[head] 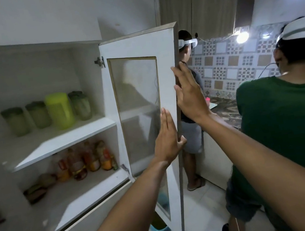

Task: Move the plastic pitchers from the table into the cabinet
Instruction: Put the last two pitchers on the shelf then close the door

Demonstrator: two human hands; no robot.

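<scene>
The white cabinet (61, 137) stands open on the left. On its upper shelf a bright green plastic pitcher (60, 110) stands between three dull green lidded pitchers (16, 122). The glass-panelled cabinet door (135, 62) is swung out towards me. My left hand (168, 138) lies flat on the door's inner face with its thumb hooked around the free edge. My right hand (189, 95) is higher up, fingers spread and palm against the door's outer edge. Neither hand holds a pitcher. The table is out of view.
Several oil bottles (86, 159) and dark packets fill the lower shelf. A person in a green shirt (288, 123) stands close on my right, and another person (192, 109) stands behind the door at a patterned counter. A blue bin (161, 228) sits on the tiled floor.
</scene>
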